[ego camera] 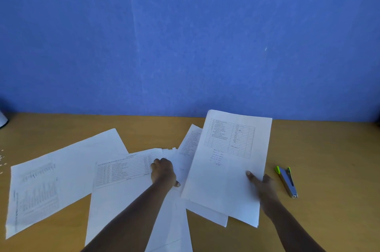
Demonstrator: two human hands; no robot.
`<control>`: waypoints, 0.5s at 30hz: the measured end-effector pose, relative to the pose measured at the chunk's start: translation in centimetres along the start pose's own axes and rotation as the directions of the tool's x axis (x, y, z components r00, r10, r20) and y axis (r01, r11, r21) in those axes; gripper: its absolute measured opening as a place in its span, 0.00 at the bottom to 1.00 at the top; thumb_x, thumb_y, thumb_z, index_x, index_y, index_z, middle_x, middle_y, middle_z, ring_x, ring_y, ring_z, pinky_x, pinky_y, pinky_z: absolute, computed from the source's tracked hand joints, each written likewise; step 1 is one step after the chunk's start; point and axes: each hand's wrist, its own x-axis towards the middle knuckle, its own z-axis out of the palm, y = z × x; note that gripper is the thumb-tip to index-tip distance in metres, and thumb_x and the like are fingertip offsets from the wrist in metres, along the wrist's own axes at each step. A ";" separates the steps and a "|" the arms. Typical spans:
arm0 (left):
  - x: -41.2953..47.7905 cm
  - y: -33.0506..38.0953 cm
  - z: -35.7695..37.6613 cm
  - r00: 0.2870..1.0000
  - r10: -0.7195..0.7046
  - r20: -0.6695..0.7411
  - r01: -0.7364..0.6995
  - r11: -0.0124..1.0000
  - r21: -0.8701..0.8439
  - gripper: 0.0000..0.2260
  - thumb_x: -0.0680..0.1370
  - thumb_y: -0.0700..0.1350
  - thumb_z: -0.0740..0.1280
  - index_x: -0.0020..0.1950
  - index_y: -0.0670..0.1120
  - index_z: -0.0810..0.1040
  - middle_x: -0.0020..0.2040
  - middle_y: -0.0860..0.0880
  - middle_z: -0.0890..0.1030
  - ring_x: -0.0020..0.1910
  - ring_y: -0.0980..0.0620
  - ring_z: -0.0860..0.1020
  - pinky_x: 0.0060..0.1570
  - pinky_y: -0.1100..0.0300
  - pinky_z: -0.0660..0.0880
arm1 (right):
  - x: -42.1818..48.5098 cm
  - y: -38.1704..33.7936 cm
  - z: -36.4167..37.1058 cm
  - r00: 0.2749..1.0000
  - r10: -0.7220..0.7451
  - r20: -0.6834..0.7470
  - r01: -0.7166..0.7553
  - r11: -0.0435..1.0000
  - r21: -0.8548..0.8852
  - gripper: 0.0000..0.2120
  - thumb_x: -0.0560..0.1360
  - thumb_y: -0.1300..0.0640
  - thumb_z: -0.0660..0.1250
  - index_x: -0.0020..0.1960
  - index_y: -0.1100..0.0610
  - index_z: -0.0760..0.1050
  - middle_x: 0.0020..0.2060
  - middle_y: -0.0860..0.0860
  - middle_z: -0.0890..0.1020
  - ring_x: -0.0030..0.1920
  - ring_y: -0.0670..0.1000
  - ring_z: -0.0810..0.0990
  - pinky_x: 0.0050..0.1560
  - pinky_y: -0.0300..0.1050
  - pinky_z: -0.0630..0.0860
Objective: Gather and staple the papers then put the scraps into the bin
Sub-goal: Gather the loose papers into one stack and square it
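White printed papers [230,161], loosely scattered

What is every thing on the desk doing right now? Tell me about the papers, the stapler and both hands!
Right hand: holding the sheet with a table, thumb on top, sheet lifted and tilted.
Left hand: curled, knuckles up, resting on the middle sheet.
Left sheet: lying flat, untouched.
Stapler: lying closed on the desk, untouched.
Small white scraps: scattered at the desk's left edge.
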 end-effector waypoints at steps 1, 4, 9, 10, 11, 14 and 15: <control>0.0 0.0 0.0 1.000 0.009 -0.007 -0.009 1.000 0.004 0.31 0.68 0.53 0.74 0.64 0.40 0.67 0.63 0.44 0.71 0.63 0.48 0.69 0.61 0.60 0.70 | 0.1 0.0 0.0 1.000 0.003 0.000 -0.003 1.000 0.000 0.08 0.75 0.59 0.66 0.39 0.54 0.70 0.39 0.51 0.77 0.38 0.51 0.76 0.35 0.44 0.71; 0.1 0.1 0.0 1.000 0.014 0.012 -0.014 1.000 -0.009 0.29 0.68 0.51 0.75 0.63 0.40 0.68 0.61 0.44 0.73 0.61 0.49 0.71 0.59 0.60 0.71 | 0.1 0.1 0.1 1.000 0.006 -0.003 -0.006 1.000 -0.002 0.07 0.75 0.59 0.66 0.39 0.54 0.71 0.39 0.51 0.77 0.38 0.51 0.76 0.34 0.44 0.71; 0.1 0.0 -0.1 0.995 -0.009 0.099 0.019 0.994 -0.105 0.31 0.66 0.46 0.77 0.63 0.40 0.66 0.60 0.43 0.75 0.59 0.47 0.75 0.54 0.59 0.74 | 0.2 0.2 0.1 1.000 0.015 0.001 -0.015 1.000 0.006 0.04 0.75 0.59 0.66 0.44 0.57 0.72 0.39 0.52 0.78 0.39 0.52 0.76 0.35 0.44 0.71; 0.1 0.1 -0.2 0.993 -0.014 0.117 0.027 0.993 -0.115 0.32 0.65 0.47 0.77 0.63 0.40 0.65 0.60 0.43 0.75 0.59 0.46 0.76 0.54 0.58 0.74 | 0.3 0.2 0.1 1.000 0.017 -0.001 -0.017 1.000 0.010 0.04 0.75 0.59 0.67 0.43 0.57 0.72 0.40 0.53 0.78 0.39 0.53 0.76 0.35 0.44 0.71; 0.0 0.1 -0.4 0.991 -0.018 0.136 0.035 0.992 -0.118 0.33 0.65 0.47 0.77 0.63 0.41 0.65 0.60 0.43 0.75 0.59 0.46 0.76 0.53 0.57 0.75 | 0.3 0.1 0.1 1.000 0.018 -0.003 -0.018 1.000 0.011 0.05 0.75 0.59 0.67 0.42 0.56 0.72 0.40 0.53 0.78 0.39 0.53 0.76 0.35 0.44 0.71; 0.1 -0.2 -0.6 0.983 -0.045 0.176 0.064 0.992 -0.108 0.31 0.66 0.49 0.77 0.62 0.43 0.66 0.59 0.45 0.76 0.58 0.47 0.76 0.50 0.58 0.74 | 0.2 0.0 0.2 1.000 0.008 0.007 -0.009 1.000 0.023 0.07 0.75 0.60 0.66 0.39 0.55 0.71 0.38 0.52 0.77 0.38 0.51 0.76 0.34 0.44 0.70; 0.1 -0.3 -0.6 0.983 -0.052 0.176 0.071 0.992 -0.103 0.29 0.66 0.49 0.76 0.61 0.44 0.67 0.57 0.46 0.76 0.57 0.48 0.76 0.47 0.59 0.74 | 0.2 0.0 0.2 1.000 0.008 0.012 -0.009 1.000 0.025 0.07 0.75 0.60 0.66 0.39 0.55 0.71 0.38 0.52 0.77 0.38 0.51 0.75 0.34 0.44 0.70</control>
